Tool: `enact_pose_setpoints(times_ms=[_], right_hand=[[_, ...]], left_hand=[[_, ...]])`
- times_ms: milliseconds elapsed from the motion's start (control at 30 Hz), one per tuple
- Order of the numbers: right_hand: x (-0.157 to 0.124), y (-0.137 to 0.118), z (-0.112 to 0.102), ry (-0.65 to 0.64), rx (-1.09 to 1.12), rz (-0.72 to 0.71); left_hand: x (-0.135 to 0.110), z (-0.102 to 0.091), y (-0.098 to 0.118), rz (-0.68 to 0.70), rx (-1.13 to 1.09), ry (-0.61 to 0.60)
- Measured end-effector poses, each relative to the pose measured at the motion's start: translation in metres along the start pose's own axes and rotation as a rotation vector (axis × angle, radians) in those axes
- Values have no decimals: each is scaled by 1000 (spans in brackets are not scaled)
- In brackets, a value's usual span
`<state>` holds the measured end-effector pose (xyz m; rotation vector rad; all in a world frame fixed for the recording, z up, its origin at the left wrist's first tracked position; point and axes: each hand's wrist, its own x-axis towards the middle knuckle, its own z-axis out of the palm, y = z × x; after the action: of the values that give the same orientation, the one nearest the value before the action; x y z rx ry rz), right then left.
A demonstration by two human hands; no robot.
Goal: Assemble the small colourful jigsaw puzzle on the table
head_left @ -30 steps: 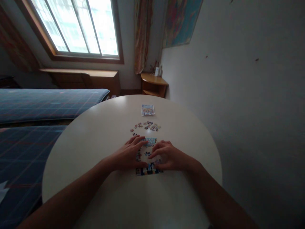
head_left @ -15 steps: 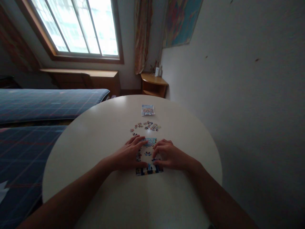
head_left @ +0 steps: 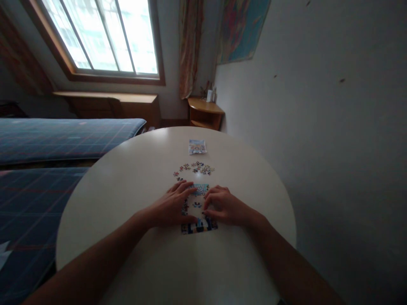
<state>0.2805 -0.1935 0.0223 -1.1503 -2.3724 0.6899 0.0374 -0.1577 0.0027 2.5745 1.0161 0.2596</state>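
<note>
A partly joined jigsaw puzzle (head_left: 199,227) lies on the round white table, its top strip light blue and its bottom strip dark blue. Inside its open middle sits a loose puzzle piece (head_left: 197,205). My left hand (head_left: 174,205) rests with fingers spread along the puzzle's left side, thumb at the bottom strip and fingertips by the top one. At the right side, my right hand (head_left: 224,205) has thumb and forefinger pinched on a small dark puzzle piece (head_left: 204,213), mostly covered by the fingers. The puzzle's right edge is partly hidden under that hand.
Several loose puzzle pieces (head_left: 203,168) form an arc beyond the puzzle. Farther back on the table (head_left: 136,165) lies a small printed picture sheet (head_left: 197,147). A bed with a plaid cover (head_left: 63,140) stands at left; a white wall (head_left: 318,127) is at right.
My right thumb and forefinger have closed together at the puzzle's right side, the thumb having drawn slightly up. My left hand has stayed in place.
</note>
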Motion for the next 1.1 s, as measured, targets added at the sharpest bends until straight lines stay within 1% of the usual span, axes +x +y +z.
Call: enact_pose_setpoints(times_ms=[133,267,367,433,533,600,800,900,1000,1067,1100], right_hand=[[0,2,-1,10,33,-22],[-1,5,-4,64,155,3],[0,13,-7,135,216,95],[1,21,-9,213,209,184],[2,34,-11,333,129,321],[2,43,-13,385,63,384],[4,62,-17,474,-43,499],[12,67,-22,443,-104,562],[26,67,-30,348,-182,607],[35,63,-34,294,-241,612],[38,59,-34,265,-270,591]], left_hand=[[0,0,0,-8,3,-11],[0,0,0,-7,8,-7],[1,-3,-2,9,9,52],[1,-6,-6,-9,26,102],[3,-11,-16,-80,70,175],[4,-12,-24,-119,86,217],[10,-13,-44,-180,132,223],[12,-13,-49,-221,178,254],[14,-14,-52,-272,215,286],[15,-15,-53,-297,230,308],[15,-15,-54,-309,235,318]])
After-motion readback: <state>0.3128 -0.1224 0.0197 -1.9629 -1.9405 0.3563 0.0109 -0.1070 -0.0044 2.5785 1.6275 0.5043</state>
